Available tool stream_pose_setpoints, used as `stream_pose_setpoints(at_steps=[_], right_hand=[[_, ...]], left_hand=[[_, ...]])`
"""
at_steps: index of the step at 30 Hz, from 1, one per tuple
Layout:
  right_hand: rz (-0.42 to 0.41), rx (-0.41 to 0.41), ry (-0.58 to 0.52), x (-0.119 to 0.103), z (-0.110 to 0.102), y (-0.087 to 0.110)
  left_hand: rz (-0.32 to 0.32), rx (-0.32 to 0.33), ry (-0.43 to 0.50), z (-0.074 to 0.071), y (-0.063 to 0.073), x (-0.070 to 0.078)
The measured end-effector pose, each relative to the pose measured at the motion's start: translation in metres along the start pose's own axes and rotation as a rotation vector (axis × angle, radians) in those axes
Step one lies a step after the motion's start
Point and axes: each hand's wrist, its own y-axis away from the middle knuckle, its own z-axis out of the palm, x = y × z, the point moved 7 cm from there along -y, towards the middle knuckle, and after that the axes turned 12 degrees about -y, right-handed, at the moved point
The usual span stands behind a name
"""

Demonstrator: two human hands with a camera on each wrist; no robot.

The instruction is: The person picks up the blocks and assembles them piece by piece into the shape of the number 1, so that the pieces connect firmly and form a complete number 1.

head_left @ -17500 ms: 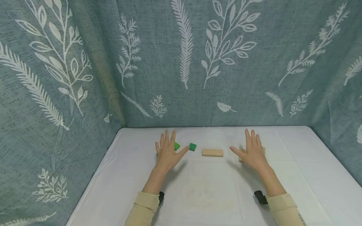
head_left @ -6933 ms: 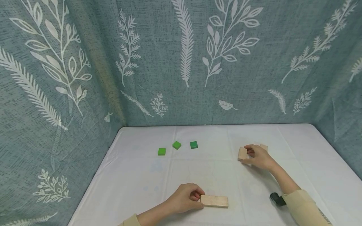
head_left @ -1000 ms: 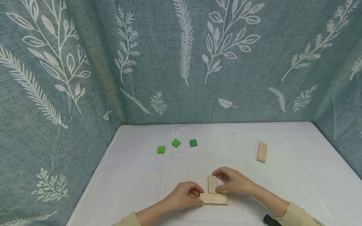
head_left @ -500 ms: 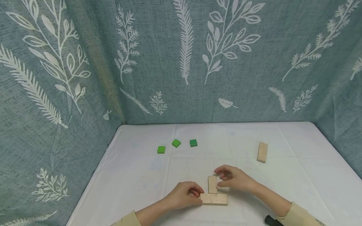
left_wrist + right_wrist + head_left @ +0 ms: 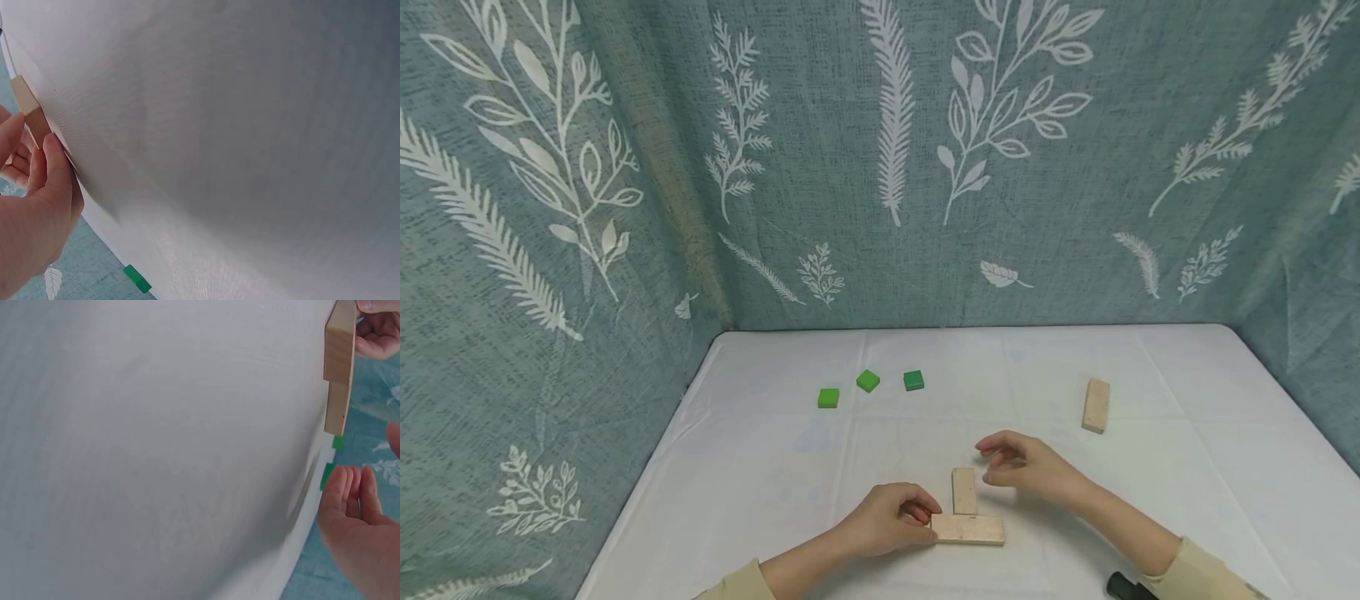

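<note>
Now the right hand [image 5: 1030,468] has come off the upright-set wooden block [image 5: 965,491], as the head view sees it, and has drawn back a little to its right. Its fingers are loosely bent with nothing between them, and a strip of white tablecloth [image 5: 760,467] shows between fingertips and wood. The right wrist view agrees: that hand is apart from both pieces.

The left hand [image 5: 887,518] has not shifted; thumb and fingers pinch the left end of the crosswise wooden block [image 5: 967,529], which lies nearest the person. The other piece runs away from the middle of its far long side, its near end apparently touching, so the two make an upside-down T lying flat. That arrangement has kept its shape through the release, which suggests the placing of this second piece is done and the right hand is free, while the left merely steadies the joint.

A third wooden block [image 5: 1096,406] lies farther off to the right, slightly slanted and untouched. Toward the back left sit a light green block [image 5: 828,398], a light green block turned cornerwise [image 5: 868,381] and a darker green block [image 5: 913,381], all well apart from either hand.
</note>
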Motion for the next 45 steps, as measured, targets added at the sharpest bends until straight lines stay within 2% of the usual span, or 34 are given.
stream_pose_setpoints(at_steps=[13, 21, 26, 36, 45], right_hand=[[0.034, 0.071, 0.022, 0.003, -0.021, 0.0], [0.02, 0.085, 0.018, 0.003, -0.033, 0.0], [0.038, 0.128, 0.015, 0.004, -0.042, 0.0], [0.055, 0.156, -0.07, 0.007, -0.061, 0.002], [0.032, 0.182, -0.1, 0.008, -0.077, 0.005]], left_hand=[[0.005, 0.002, -0.002, 0.0, 0.0, 0.0], [-0.004, 0.004, 0.0, 0.0, 0.0, 0.001], [-0.003, 0.006, 0.003, 0.0, 0.001, 0.001], [-0.013, 0.008, 0.001, 0.001, 0.001, -0.001], [-0.015, 0.011, -0.006, 0.001, 0.0, 0.0]])
